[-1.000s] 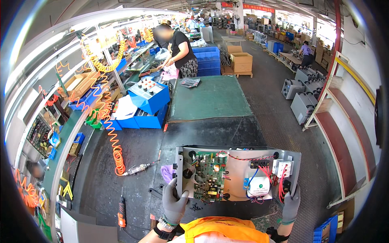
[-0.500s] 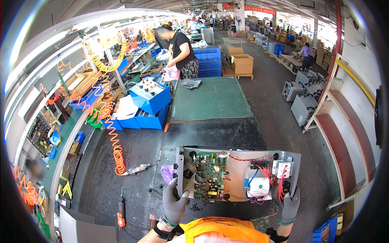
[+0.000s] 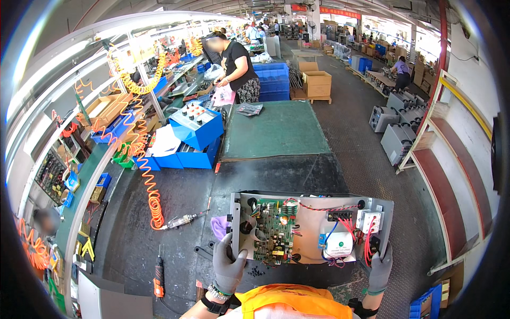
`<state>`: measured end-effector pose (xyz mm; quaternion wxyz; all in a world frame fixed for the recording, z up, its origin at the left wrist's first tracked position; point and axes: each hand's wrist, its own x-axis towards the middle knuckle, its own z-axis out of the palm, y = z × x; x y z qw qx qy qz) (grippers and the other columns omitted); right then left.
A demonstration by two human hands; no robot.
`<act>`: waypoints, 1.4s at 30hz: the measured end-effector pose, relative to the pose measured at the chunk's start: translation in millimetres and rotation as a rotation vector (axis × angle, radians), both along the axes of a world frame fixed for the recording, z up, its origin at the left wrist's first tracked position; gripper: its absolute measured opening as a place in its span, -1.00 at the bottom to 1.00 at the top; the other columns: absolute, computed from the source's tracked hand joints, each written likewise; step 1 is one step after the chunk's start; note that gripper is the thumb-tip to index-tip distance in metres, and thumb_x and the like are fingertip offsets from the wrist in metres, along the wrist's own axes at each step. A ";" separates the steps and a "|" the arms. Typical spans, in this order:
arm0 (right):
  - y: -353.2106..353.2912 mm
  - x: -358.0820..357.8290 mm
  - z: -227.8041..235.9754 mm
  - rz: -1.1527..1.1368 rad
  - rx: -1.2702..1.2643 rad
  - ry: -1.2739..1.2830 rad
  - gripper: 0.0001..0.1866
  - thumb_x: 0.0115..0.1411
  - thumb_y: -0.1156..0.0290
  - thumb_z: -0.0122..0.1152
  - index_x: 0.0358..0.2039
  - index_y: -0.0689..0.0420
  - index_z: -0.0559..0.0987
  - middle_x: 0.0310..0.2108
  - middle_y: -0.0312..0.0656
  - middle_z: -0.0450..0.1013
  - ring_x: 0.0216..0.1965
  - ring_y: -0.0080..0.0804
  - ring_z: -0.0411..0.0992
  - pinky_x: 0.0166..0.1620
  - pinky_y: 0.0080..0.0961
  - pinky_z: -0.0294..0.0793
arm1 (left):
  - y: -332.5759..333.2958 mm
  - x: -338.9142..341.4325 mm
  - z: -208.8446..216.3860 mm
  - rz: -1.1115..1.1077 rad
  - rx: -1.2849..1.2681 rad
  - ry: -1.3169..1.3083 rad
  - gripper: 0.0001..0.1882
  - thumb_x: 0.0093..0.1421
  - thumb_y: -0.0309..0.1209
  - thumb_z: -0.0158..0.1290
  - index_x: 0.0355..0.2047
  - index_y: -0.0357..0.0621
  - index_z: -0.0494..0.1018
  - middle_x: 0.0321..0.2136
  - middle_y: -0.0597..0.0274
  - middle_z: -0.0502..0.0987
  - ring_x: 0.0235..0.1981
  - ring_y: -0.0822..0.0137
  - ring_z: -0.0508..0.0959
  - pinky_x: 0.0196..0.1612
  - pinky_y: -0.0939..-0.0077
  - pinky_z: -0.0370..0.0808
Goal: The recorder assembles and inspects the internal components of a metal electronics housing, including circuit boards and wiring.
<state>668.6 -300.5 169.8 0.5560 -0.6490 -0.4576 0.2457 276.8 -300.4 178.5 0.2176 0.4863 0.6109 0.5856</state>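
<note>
A grey metal chassis (image 3: pixel 313 203) lies open side up in front of me on the dark bench. Inside it sit a green circuit board (image 3: pixel 276 228), a white round-edged part (image 3: pixel 340 244) and a white terminal block (image 3: pixel 370 221) with red wires. My left hand (image 3: pixel 229 268), in a grey glove, grips the chassis by its left end, thumb over the near edge. My gloved right hand (image 3: pixel 380 270) is closed round the near right corner. The fingers under the metal are hidden.
Left of the chassis lie a purple cloth (image 3: pixel 220 227), an air tool (image 3: pixel 180 221) on an orange coiled hose (image 3: pixel 154 204), and an orange-black screwdriver (image 3: pixel 159 279). Small dark screws (image 3: pixel 257 271) are scattered nearby. Blue boxes (image 3: pixel 197 130) stand farther left. Another person (image 3: pixel 240 66) works beyond.
My hands and the chassis have hardly moved. At the far bench, the other person's hands have shifted slightly.
</note>
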 end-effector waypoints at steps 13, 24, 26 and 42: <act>-0.3 5.3 -6.4 -0.007 -0.063 0.044 -0.45 0.07 0.65 -0.11 0.14 0.26 0.38 -0.04 -0.12 0.47 -0.02 -0.42 0.43 0.07 -0.50 0.36 | -1.4 0.8 0.3 0.006 -0.026 -0.035 -0.44 0.04 -0.58 0.18 0.10 -0.26 0.36 -0.20 0.18 0.40 -0.26 0.39 0.47 -0.16 0.52 0.44; 0.2 0.9 -3.7 0.013 0.050 0.061 -0.46 0.09 0.65 -0.11 0.14 0.25 0.39 -0.15 -0.22 0.45 -0.19 -0.54 0.39 -0.11 -0.58 0.40 | -0.3 1.2 4.4 0.003 0.008 0.059 -0.43 0.03 -0.60 0.17 0.10 -0.32 0.34 -0.15 0.15 0.40 -0.17 0.36 0.48 -0.09 0.51 0.44; 0.4 -0.8 -1.0 0.001 0.042 0.049 -0.47 0.09 0.66 -0.11 0.14 0.25 0.39 -0.18 -0.23 0.45 -0.23 -0.55 0.39 -0.16 -0.59 0.41 | -1.2 3.0 6.4 0.011 -0.022 0.000 -0.43 0.03 -0.60 0.17 0.10 -0.31 0.35 -0.16 0.18 0.40 -0.21 0.39 0.47 -0.12 0.51 0.44; 0.3 2.8 1.4 0.036 -0.018 0.062 -0.46 0.06 0.66 -0.10 0.13 0.29 0.38 -0.06 -0.10 0.47 -0.05 -0.40 0.43 0.09 -0.51 0.33 | 0.8 5.6 12.6 -0.006 0.030 0.019 -0.44 0.04 -0.65 0.11 0.11 -0.30 0.34 -0.28 0.29 0.36 -0.45 0.53 0.39 -0.43 0.64 0.38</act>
